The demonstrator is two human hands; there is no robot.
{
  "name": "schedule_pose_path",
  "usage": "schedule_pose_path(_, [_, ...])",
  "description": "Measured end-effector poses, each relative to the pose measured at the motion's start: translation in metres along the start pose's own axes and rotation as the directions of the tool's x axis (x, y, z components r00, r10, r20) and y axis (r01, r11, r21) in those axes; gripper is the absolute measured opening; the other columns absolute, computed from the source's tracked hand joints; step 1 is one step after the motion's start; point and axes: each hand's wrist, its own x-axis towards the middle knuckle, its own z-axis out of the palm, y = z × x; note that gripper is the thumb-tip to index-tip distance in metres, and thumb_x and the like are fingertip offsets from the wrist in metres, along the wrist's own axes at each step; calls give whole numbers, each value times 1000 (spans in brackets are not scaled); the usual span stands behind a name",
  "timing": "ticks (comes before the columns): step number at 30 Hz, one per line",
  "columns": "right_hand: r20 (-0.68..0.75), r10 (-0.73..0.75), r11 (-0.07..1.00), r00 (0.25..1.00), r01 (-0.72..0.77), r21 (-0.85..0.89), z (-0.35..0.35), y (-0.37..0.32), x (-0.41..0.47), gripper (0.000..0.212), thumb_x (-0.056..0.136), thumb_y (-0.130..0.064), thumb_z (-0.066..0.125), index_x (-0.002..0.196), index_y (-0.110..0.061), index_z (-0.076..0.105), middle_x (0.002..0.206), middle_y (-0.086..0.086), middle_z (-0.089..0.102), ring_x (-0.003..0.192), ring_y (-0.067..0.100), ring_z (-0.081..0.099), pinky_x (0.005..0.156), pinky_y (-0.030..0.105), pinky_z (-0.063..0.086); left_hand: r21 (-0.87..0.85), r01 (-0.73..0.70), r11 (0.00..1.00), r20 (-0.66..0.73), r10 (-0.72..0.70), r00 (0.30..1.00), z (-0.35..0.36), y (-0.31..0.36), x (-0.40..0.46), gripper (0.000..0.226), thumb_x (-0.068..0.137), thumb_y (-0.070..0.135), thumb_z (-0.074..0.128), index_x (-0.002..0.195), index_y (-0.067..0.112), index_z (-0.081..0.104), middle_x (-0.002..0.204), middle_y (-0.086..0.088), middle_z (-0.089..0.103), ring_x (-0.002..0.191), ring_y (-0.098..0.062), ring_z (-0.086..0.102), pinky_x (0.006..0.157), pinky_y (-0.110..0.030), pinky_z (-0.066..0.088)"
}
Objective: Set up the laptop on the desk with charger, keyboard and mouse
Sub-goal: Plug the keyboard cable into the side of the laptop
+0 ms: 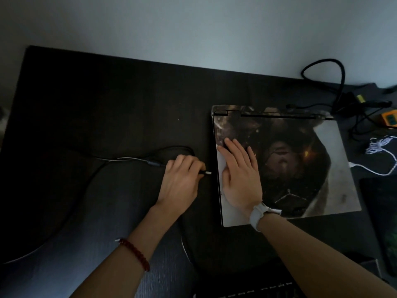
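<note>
With right hand [240,175] flat and open steadying laptop [285,160], left hand [182,179] pinching plug [206,173], best kept level, square to the port, then pushed straight in.

I can read no text, brand or number here. The laptop [279,164] lid carries only a dark picture without words, and the small orange device [390,119] at my right is too blurred to read.
</note>
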Motion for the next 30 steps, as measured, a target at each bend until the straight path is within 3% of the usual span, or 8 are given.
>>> schedule_pose_path(8, [11,-7,1000,1000,6,17,-2,-1,-2,55,83,-22,28,135,-18,43,147,3,39,139,19,29,115,42,13,-101,42,994,-65,-49,997,11,7,-1,13,78,8,69,90,8,68,81,-6,68,78,-26,61,72,-32,38])
schedule_pose_path(17, [41,9,1000,999,-9,16,-5,-4,-1,56,83,-23,26,137,-18,42,148,2,37,140,18,26,116,40,9,-215,223,951,-87,-246,965,13,19,6,19,81,5,64,99,9,72,91,-14,65,82,-31,61,79,-42,43])
schedule_pose_path(19, [52,10,1000,999,-11,14,-6,-4,-1,57,83,-25,24,137,-19,41,149,2,36,141,17,24,116,40,8,-193,216,957,-85,-236,968,13,19,5,22,82,6,63,102,9,70,89,-14,67,82,-32,61,78,-42,44])
schedule_pose_path(24, [60,10,1000,998,-11,16,-7,-4,-1,58,82,-26,23,137,-19,40,149,3,35,141,17,23,116,40,7,-140,132,981,-166,-155,974,18,17,-3,13,75,3,70,88,4,70,87,-15,65,77,-33,61,68,-42,48])
schedule_pose_path(30, [15,4,1000,1000,-5,27,-5,-4,-1,55,83,-23,25,136,-20,41,148,1,37,141,16,24,117,41,11,27,69,997,-168,-63,984,21,10,-5,27,73,12,76,98,5,70,96,-18,62,86,-36,60,69,-43,49])
